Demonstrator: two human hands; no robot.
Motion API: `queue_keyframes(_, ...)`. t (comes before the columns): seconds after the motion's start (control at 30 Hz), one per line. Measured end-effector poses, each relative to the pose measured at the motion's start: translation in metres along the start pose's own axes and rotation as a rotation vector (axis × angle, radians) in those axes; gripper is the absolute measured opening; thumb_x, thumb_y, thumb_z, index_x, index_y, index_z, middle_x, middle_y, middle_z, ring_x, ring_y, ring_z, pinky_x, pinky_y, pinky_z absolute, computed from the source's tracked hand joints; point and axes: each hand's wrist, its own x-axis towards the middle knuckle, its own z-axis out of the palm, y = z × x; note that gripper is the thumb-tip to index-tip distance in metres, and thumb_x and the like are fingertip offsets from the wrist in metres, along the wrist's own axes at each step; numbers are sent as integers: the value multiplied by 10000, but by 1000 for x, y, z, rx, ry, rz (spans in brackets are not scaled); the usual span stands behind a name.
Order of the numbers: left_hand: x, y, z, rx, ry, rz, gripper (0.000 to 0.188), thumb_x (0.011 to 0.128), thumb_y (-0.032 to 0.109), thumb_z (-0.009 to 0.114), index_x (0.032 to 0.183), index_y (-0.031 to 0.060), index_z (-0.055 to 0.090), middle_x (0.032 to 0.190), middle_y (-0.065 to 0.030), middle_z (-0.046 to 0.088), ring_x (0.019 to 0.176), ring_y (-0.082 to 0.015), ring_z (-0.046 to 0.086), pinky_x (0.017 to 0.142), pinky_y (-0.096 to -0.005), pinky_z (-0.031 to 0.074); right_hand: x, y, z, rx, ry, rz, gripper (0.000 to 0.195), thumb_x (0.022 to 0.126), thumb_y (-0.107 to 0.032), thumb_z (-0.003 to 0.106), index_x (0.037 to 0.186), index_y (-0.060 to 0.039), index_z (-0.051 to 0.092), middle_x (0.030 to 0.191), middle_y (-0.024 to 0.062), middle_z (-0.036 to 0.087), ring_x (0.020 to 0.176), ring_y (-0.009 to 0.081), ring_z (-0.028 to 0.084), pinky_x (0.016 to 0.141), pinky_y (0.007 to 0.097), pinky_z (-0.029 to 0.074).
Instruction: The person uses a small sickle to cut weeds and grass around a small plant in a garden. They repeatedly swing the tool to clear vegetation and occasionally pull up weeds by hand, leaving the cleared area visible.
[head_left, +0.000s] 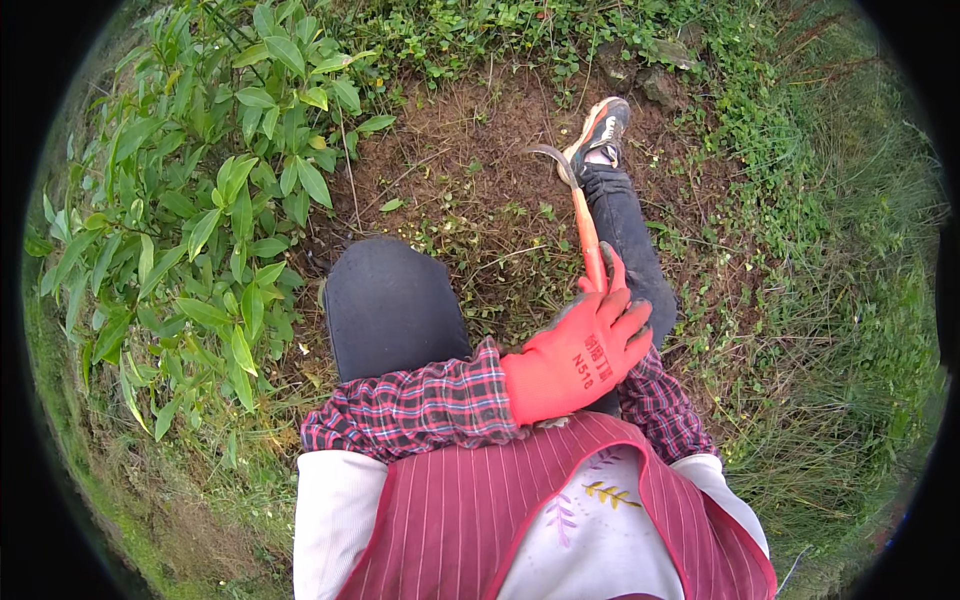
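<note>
My left hand (581, 360), in a red knit glove with dark coating and printed writing, reaches across my lap and lies over the lower handle end of a sickle (588, 232). Whether it grips or only rests there cannot be told. My right hand (615, 268) is mostly hidden beneath it. Gloved fingers show at the handle, in line with my right plaid sleeve (667, 405), and appear closed around it. The sickle has an orange handle and a thin curved blade, pointing away from me, its tip turned left beside my shoe (604, 131).
A leafy green shrub (225, 202) stands close on the left. Bare brown soil (465, 142) with cut stems lies ahead. Stones (660, 86) sit beyond my shoe, and tall grass (840, 300) grows along the right. My bent knee (394, 300) is beside the shrub.
</note>
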Motion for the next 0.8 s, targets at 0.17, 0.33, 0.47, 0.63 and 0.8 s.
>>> queue_keyframes(0.17,-15,-21,-9,-202,33,-194,555,739,312,694,1207,69,521,1256,-121,503,1211,-301,461,953,-401,402,97,-25,26,134,15,413,662,874,-169,645,1435,-103,299,1071,145,580,808,178,588,678,302,485)
queue_keyframes(0.33,-22,-23,10,-100,-88,-135,550,752,316,682,1202,41,528,1272,-151,499,1204,-335,468,944,-410,407,202,27,46,113,339,247,666,828,-187,694,1364,5,348,1119,151,567,935,194,563,793,326,468)
queue_keyframes(0.47,-31,-23,1,-136,-38,-143,581,725,324,692,1203,37,528,1277,-155,500,1203,-345,468,938,-408,416,241,21,83,324,265,413,668,841,-158,676,1373,-27,293,938,110,598,698,187,578,576,326,475)
queue_keyframes(0.63,-38,-28,-1,-58,-53,-190,598,710,327,689,1207,37,527,1266,-154,510,1195,-341,473,936,-407,416,171,15,148,611,-110,625,579,881,-155,639,1342,-128,290,716,33,529,466,156,498,391,311,412)
queue_keyframes(0.8,-35,-24,-5,-12,-20,-132,459,770,264,564,1175,50,539,1255,-130,524,1187,-312,487,913,-387,422,60,-4,153,374,-146,502,717,890,-137,628,1452,-145,183,881,68,557,618,104,506,516,269,436)
